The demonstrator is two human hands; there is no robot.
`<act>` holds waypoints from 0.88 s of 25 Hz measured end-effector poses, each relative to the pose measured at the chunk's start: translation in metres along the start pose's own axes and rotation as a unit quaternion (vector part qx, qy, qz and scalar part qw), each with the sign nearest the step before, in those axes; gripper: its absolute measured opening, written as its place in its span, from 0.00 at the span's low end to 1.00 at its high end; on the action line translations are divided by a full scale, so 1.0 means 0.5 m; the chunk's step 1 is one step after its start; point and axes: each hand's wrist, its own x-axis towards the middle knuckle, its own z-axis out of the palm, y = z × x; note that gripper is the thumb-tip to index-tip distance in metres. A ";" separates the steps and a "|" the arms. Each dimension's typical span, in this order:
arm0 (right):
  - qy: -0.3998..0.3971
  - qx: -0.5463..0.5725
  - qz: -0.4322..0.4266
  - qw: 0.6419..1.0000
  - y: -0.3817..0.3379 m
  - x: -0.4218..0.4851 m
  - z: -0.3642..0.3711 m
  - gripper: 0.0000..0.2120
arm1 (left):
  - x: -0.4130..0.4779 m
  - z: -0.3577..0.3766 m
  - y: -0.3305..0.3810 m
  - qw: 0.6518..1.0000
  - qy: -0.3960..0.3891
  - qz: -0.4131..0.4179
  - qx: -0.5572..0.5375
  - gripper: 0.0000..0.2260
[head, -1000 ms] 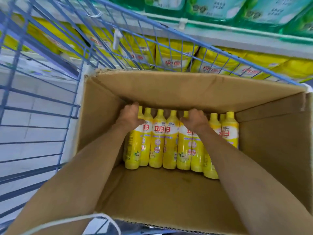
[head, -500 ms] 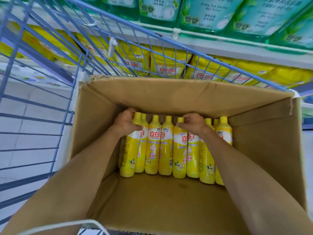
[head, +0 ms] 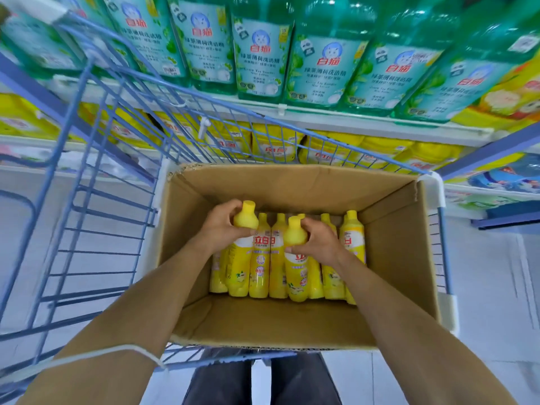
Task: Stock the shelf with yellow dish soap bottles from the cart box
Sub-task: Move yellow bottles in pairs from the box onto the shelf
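Note:
A brown cardboard box (head: 292,325) sits in a blue wire cart (head: 96,229). Several yellow dish soap bottles (head: 279,258) stand in a row along its far wall. My left hand (head: 222,226) grips the neck of one yellow bottle (head: 242,264) at the left of the row, raised above the others. My right hand (head: 320,241) is closed around the neck of a second yellow bottle (head: 296,270) near the middle, also raised. The near half of the box floor is bare cardboard.
Beyond the cart stands a shelf (head: 321,119) with green dish soap bottles (head: 263,54) on top and yellow refill packs (head: 274,144) below. Light floor tiles (head: 496,287) lie to the right. My legs (head: 257,381) show under the cart handle.
Both hands have closed on bottle necks and lifted the two bottles up out of the row. The view has tilted up, showing more of the green shelf.

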 end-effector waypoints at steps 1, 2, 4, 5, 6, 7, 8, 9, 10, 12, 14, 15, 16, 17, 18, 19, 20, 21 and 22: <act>0.009 -0.014 -0.010 1.000 -0.037 -0.030 -0.024 0.30 | -0.019 -0.011 0.044 1.000 -0.009 0.021 -0.010 0.21; 0.019 -0.026 -0.027 0.999 -0.066 -0.055 -0.046 0.30 | -0.037 -0.022 0.089 0.999 -0.016 0.040 -0.021 0.22; 0.043 -0.021 -0.043 0.998 -0.131 -0.100 -0.099 0.29 | -0.071 -0.044 0.190 0.996 -0.030 0.072 -0.043 0.25; 0.054 -0.014 -0.056 0.997 -0.168 -0.127 -0.129 0.29 | -0.092 -0.055 0.240 0.994 -0.038 0.084 -0.052 0.25; 0.070 -0.008 -0.074 0.995 -0.206 -0.156 -0.162 0.31 | -0.116 -0.069 0.297 0.992 -0.045 0.101 -0.054 0.25; 0.078 0.010 -0.083 0.993 -0.246 -0.187 -0.194 0.32 | -0.139 -0.082 0.346 0.990 -0.055 0.120 -0.049 0.25; 0.088 0.029 -0.097 0.991 -0.278 -0.211 -0.226 0.32 | -0.158 -0.093 0.393 0.987 -0.064 0.144 -0.040 0.24; 0.094 0.044 -0.110 0.989 -0.315 -0.241 -0.260 0.30 | -0.177 -0.105 0.442 0.983 -0.069 0.168 -0.028 0.25; 0.098 0.050 -0.128 0.986 -0.348 -0.270 -0.290 0.26 | -0.196 -0.114 0.486 0.980 -0.069 0.187 -0.020 0.25; 0.118 0.057 -0.162 0.978 -0.412 -0.330 -0.347 0.20 | -0.239 -0.132 0.573 0.974 -0.057 0.217 -0.012 0.25; 0.150 0.071 -0.193 0.967 -0.461 -0.367 -0.394 0.21 | -0.272 -0.147 0.644 0.965 -0.043 0.258 -0.005 0.24; 0.167 0.072 -0.207 0.961 -0.481 -0.384 -0.414 0.22 | -0.284 -0.152 0.673 0.960 -0.035 0.279 -0.007 0.24; 0.183 0.074 -0.224 0.954 -0.498 -0.398 -0.434 0.23 | -0.295 -0.157 0.703 0.954 -0.024 0.299 -0.008 0.24; 0.193 0.080 -0.234 0.949 -0.512 -0.410 -0.452 0.25 | -0.306 -0.160 0.730 0.948 -0.014 0.316 -0.011 0.23; 0.201 0.087 -0.247 0.944 -0.524 -0.416 -0.472 0.26 | -0.314 -0.161 0.756 0.943 -0.003 0.332 -0.012 0.22; 0.208 0.090 -0.256 0.940 -0.541 -0.427 -0.494 0.26 | -0.320 -0.161 0.782 0.938 0.007 0.347 -0.015 0.22; 0.210 0.095 -0.264 0.937 -0.555 -0.436 -0.514 0.27 | -0.324 -0.160 0.804 0.935 0.018 0.354 -0.022 0.23; 0.210 0.099 -0.274 0.933 -0.570 -0.446 -0.538 0.27 | -0.326 -0.160 0.829 0.933 0.032 0.357 -0.029 0.25; 0.210 0.101 -0.285 0.930 -0.581 -0.450 -0.563 0.28 | -0.327 -0.159 0.855 0.931 0.045 0.361 -0.032 0.26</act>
